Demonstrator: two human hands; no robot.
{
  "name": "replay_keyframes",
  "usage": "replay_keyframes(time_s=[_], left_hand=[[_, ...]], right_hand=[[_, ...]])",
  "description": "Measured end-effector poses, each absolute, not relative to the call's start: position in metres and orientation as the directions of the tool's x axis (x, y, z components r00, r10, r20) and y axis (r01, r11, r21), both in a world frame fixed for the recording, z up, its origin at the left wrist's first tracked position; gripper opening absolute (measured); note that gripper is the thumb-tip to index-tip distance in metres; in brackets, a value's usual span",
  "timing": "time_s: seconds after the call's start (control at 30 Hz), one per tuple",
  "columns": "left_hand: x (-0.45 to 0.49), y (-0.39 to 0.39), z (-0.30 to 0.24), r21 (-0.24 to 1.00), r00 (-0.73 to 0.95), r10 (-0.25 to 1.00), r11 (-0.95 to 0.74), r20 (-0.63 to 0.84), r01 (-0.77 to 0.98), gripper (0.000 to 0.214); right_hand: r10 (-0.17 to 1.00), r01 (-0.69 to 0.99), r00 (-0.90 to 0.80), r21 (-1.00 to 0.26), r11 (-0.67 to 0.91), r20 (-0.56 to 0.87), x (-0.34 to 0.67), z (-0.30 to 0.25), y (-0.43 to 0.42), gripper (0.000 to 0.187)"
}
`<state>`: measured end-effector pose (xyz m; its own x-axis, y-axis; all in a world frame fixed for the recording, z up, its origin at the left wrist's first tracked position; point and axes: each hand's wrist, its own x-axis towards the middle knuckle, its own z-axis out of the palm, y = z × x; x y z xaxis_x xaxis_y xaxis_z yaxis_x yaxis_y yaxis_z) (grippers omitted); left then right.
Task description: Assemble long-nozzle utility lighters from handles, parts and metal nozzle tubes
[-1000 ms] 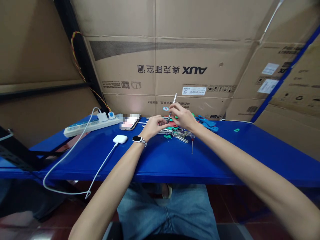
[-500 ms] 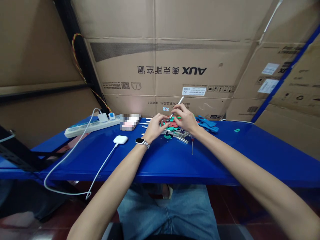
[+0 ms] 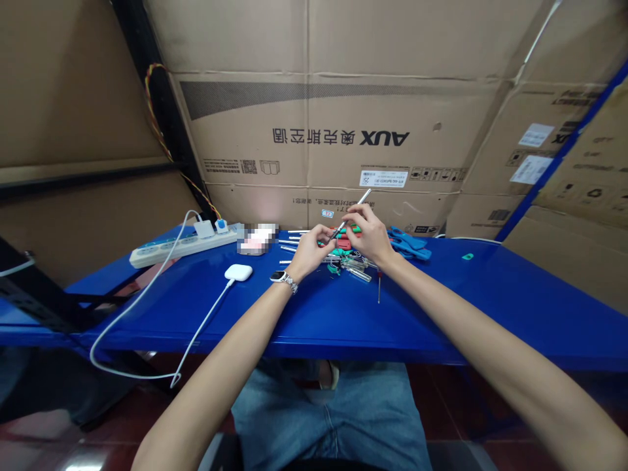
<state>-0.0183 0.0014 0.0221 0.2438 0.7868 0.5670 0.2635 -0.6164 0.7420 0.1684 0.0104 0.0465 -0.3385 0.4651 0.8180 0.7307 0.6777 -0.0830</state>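
Note:
A slim silver pen-like rod (image 3: 364, 197) slants up and to the right between my hands. The fingers of my right hand (image 3: 369, 230) are closed round its middle. At its darker lower end, the thumb and fingertips of my left hand (image 3: 314, 247) pinch together, partly covering it. Below and behind both hands lies a pile of screwdrivers with red and green handles (image 3: 344, 244), some with clear handles (image 3: 360, 274). A small red-handled screwdriver (image 3: 379, 288) lies on its own just right of the pile.
Blue clips or pliers (image 3: 409, 245) lie right of the pile, and a small green piece (image 3: 468, 256) farther right. At left are a white earbud case (image 3: 238, 272) on a cable, a power strip (image 3: 184, 246) and a blurred-out phone-like item (image 3: 258, 239). Cardboard (image 3: 333, 104) walls the blue table (image 3: 324, 327).
The rod has tilted further over to the right, its upper end moving right. Both hands keep hold of it in nearly the same place; the whole view has shifted slightly.

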Motion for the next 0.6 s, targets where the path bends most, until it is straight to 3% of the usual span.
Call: replay_keyframes(time_s=[0.33, 0.6], left_hand=[[-0.0158, 0.0025, 0.0226, 0.778, 0.199, 0.802, -0.596, 0.563, 0.2, 0.02], [-0.0111, 0.0046, 0.0193, 0.865, 0.161, 0.853, -0.502, 0.496, -0.001, 0.033]], right_hand=[[0.455, 0.724, -0.306, -0.106, 0.681, 0.836, 0.1716, 0.0423, 0.012, 0.021], [0.44, 0.694, -0.32, -0.108, 0.711, 0.839, 0.1695, 0.0421, 0.0074, 0.022]])
